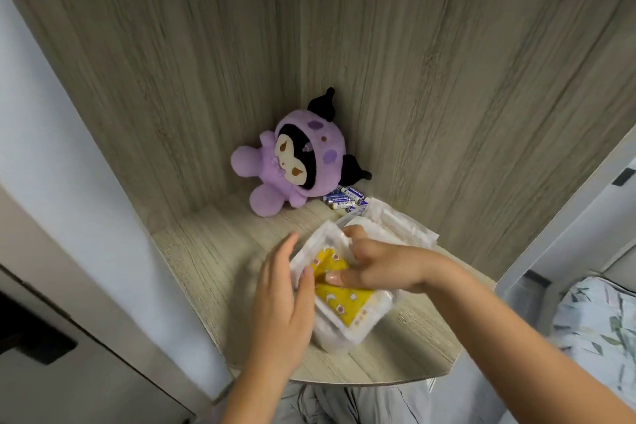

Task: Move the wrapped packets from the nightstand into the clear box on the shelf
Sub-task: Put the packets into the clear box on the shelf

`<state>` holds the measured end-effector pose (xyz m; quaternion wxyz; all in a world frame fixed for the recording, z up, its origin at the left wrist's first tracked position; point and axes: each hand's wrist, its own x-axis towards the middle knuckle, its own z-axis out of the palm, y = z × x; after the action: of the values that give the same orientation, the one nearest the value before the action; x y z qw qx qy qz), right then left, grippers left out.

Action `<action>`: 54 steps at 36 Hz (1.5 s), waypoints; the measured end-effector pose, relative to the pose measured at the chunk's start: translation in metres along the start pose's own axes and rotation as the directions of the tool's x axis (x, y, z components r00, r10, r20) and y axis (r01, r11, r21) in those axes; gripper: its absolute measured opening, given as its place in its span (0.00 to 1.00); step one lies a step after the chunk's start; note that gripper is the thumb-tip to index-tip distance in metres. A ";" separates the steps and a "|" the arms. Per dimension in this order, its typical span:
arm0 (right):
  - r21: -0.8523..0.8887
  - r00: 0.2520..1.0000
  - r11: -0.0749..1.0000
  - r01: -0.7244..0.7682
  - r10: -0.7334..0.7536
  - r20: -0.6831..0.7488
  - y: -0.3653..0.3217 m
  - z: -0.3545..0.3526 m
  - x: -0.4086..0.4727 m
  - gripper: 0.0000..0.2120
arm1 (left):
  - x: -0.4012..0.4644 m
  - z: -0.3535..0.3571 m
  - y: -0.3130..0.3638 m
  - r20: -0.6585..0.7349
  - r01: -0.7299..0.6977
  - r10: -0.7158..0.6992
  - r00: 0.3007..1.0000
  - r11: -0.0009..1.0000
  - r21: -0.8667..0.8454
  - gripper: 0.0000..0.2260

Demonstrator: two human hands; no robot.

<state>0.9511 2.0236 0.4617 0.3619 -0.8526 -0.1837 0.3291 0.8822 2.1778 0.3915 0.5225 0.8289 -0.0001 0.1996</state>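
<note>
Your left hand (280, 303) rests flat, fingers straight, against the left wall of the clear box (390, 303) on the shelf (206, 262). Your right hand (382, 267) curls its fingers onto the yellow wrapped packet (339, 299) inside the box. More white packets (402, 227) lie just behind. Farther back: batteries (344, 200), then a purple plush toy (292, 162).

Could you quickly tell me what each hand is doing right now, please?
Left hand: open, straight fingers against the side of the clear box.
Right hand: fingers curled, pressing a yellow packet into the box.
</note>
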 end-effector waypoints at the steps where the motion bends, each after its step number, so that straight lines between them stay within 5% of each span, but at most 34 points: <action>1: -0.049 1.000 0.999 0.005 -0.005 -0.009 -0.002 0.006 0.003 0.34 | -0.002 0.005 -0.002 0.015 0.015 -0.015 1.000 1.000 0.016 0.16; 9: -0.121 0.932 0.989 0.084 -0.121 -0.343 0.012 0.040 0.020 0.12 | -0.001 0.019 -0.012 0.086 -0.003 -0.017 0.996 0.976 0.220 0.24; 12: -0.316 0.834 0.945 0.085 -0.241 -0.496 0.021 0.047 0.024 0.14 | 0.000 0.019 -0.015 0.108 -0.028 -0.004 0.994 0.955 0.294 0.27; 16: -0.371 0.723 0.917 0.146 -0.355 -0.593 0.020 0.056 0.024 0.18 | 0.000 0.019 -0.018 0.130 -0.030 -0.013 0.991 0.946 0.322 0.28; 23: -0.348 0.717 0.926 0.147 -0.342 -0.608 0.022 0.059 0.021 0.32 | 0.001 0.016 -0.016 0.171 -0.077 0.017 0.985 0.932 0.353 0.31; 26: -0.440 0.552 0.883 0.162 -0.451 -0.701 0.030 0.045 0.017 0.26 | 0.002 0.013 -0.014 0.207 -0.072 -0.013 0.978 0.914 0.398 0.33; 28: -0.458 0.496 0.889 0.019 -0.406 -0.768 0.036 0.033 0.012 0.23 | 0.001 0.011 -0.011 0.254 -0.057 -0.059 0.965 0.901 0.429 0.36; 31: -0.469 0.647 0.860 -0.202 -0.242 -0.723 0.044 0.020 0.006 0.31 | 0.002 0.008 -0.004 0.278 -0.037 -0.110 0.954 0.879 0.475 0.38; 33: -0.506 0.781 0.838 -0.205 -0.171 -0.601 0.049 0.021 0.005 0.45 | 0.003 0.008 0.000 0.270 -0.007 -0.149 0.951 0.865 0.502 0.38; 35: -0.499 0.835 0.843 -0.199 -0.121 -0.537 0.049 0.025 0.002 0.55 | 0.003 0.008 0.004 0.252 0.017 -0.178 0.951 0.847 0.532 0.36; 42: -0.465 0.922 0.862 -0.200 0.005 -0.387 0.028 0.033 -0.008 0.33 | 0.007 0.001 0.020 0.387 -0.078 -0.253 0.887 0.743 0.665 0.24; 49: -0.494 0.949 0.850 -0.181 0.020 -0.315 0.025 0.034 -0.011 0.47 | 0.012 -0.005 0.027 0.424 -0.097 -0.287 0.859 0.722 0.685 0.23; 54: -0.539 0.938 0.828 -0.152 -0.052 -0.344 0.028 0.035 -0.008 0.40 | 0.015 0.002 0.036 0.381 -0.107 -0.269 0.884 0.678 0.727 0.22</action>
<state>0.9238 2.0178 0.4260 0.1149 -0.9694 -0.1829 0.1165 0.8893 2.1633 0.4270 0.1410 0.9891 -0.0060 -0.0427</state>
